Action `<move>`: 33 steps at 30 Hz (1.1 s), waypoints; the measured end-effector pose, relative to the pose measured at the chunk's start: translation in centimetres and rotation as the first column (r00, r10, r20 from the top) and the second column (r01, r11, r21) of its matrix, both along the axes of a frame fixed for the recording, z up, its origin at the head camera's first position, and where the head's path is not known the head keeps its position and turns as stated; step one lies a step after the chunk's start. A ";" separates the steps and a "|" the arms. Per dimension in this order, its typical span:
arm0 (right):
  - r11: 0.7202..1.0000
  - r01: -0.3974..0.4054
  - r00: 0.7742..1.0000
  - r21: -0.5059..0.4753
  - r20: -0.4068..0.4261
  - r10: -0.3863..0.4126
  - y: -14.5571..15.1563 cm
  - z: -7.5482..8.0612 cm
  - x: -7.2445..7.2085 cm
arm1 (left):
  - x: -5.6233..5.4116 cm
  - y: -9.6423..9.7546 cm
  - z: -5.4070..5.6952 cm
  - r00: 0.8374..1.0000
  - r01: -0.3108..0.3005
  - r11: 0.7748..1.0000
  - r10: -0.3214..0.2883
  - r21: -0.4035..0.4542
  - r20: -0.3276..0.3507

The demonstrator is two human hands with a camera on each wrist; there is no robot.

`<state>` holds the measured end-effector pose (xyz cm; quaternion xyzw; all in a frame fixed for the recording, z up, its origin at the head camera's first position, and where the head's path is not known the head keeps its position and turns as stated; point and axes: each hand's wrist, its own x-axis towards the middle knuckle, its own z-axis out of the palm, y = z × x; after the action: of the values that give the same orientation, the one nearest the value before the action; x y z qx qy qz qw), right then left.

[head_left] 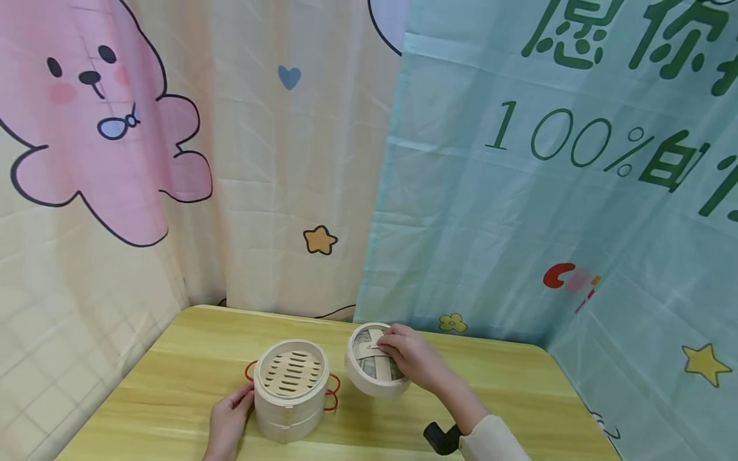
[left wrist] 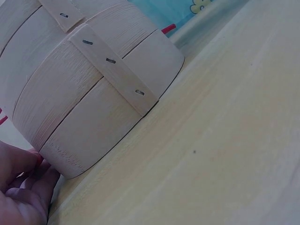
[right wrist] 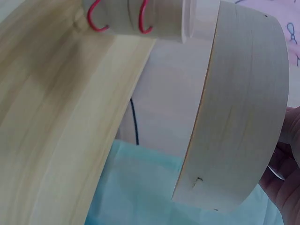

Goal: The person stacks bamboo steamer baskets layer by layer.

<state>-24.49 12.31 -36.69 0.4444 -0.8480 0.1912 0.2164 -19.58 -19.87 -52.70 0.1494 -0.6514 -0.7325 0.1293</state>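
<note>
A two-tier bamboo steamer (head_left: 289, 410) with a slotted top surface stands upright on the table, red loop handles on its sides. My left hand (head_left: 229, 419) is at its left side; in the left wrist view the thumb and fingers (left wrist: 44, 185) pinch a red handle by the lower tier. To the right of the steamer, my right hand (head_left: 410, 355) grips the round bamboo lid (head_left: 359, 371) by the strap across its top. The lid is tilted and held above the table in the right wrist view, its pale side wall (right wrist: 234, 112) facing the camera.
The wood-grain table (head_left: 167, 390) ends at a back edge close behind the lid. Printed curtains (head_left: 300, 160) hang behind and at the sides. A black bent object (head_left: 441, 439) shows beside the right sleeve. A dark cable (right wrist: 135, 122) hangs beyond the table edge.
</note>
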 end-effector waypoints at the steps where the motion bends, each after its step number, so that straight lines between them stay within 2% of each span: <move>1: 1.000 0.001 1.000 0.010 -0.002 -0.001 -0.4 0.2 0.0 | 0.0 0.0 0.0 1.000 0.000 1.000 0.000 0.000 0.001; 8: 0.998 -0.019 1.000 0.064 0.020 0.018 -3.5 1.6 0.1 | -0.3 0.0 -0.1 1.000 0.005 1.000 -0.004 -0.020 0.007; 15: 0.991 -0.050 0.997 0.123 -0.046 0.056 -6.7 2.2 -0.2 | -0.4 0.0 0.0 1.000 0.005 1.000 -0.005 -0.021 0.005; 23: 0.988 -0.058 0.997 0.146 -0.044 0.065 -9.9 1.8 0.0 | -0.5 -0.1 0.2 1.000 0.018 1.000 -0.018 -0.013 -0.008; 33: 0.984 -0.018 0.996 0.180 -0.087 0.034 -12.9 0.2 0.3 | 0.0 -0.4 -0.2 1.000 0.009 0.999 -0.010 -0.042 -0.019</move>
<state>-24.19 -0.58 -36.52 0.4813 -0.8453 0.0971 0.2108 -19.60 -20.23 -52.93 0.1364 -0.6659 -0.7208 0.1353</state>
